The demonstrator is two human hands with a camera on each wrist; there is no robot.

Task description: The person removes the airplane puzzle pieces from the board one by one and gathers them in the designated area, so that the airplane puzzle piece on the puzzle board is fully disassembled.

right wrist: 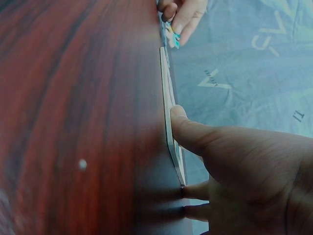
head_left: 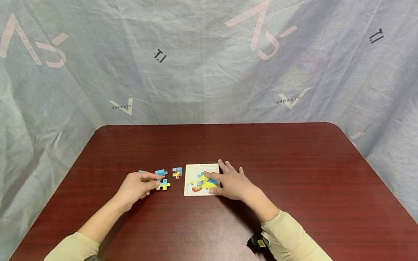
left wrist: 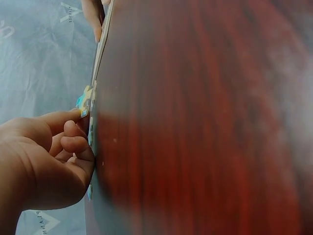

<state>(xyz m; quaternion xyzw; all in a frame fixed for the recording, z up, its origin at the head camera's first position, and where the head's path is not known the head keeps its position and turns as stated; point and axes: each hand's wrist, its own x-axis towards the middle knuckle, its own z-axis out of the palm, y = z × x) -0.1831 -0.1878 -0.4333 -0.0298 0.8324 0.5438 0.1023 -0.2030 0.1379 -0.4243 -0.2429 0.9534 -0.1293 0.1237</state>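
My left hand [head_left: 135, 189] pinches a blue and yellow jigsaw piece [head_left: 163, 185] between thumb and fingers. In the left wrist view the piece [left wrist: 85, 102] is tilted up, just off the tabletop. My right hand [head_left: 237, 186] rests over the right side of a square, pale wooden puzzle tray [head_left: 192, 171], its fingers spread. Its thumb lies on the tray in the right wrist view, and other fingertips touch the table beyond the edge. Inside the tray are joined pieces with a yellow, red and blue picture [head_left: 202, 184], partly hidden by the right hand.
Loose pieces lie left of the tray: a red, yellow and blue one [head_left: 177, 172], a blue one [head_left: 160, 172], and another blue one [head_left: 142, 171] partly behind the left hand. The dark red wooden table [head_left: 284, 153] ends at a grey printed cloth [head_left: 198, 84].
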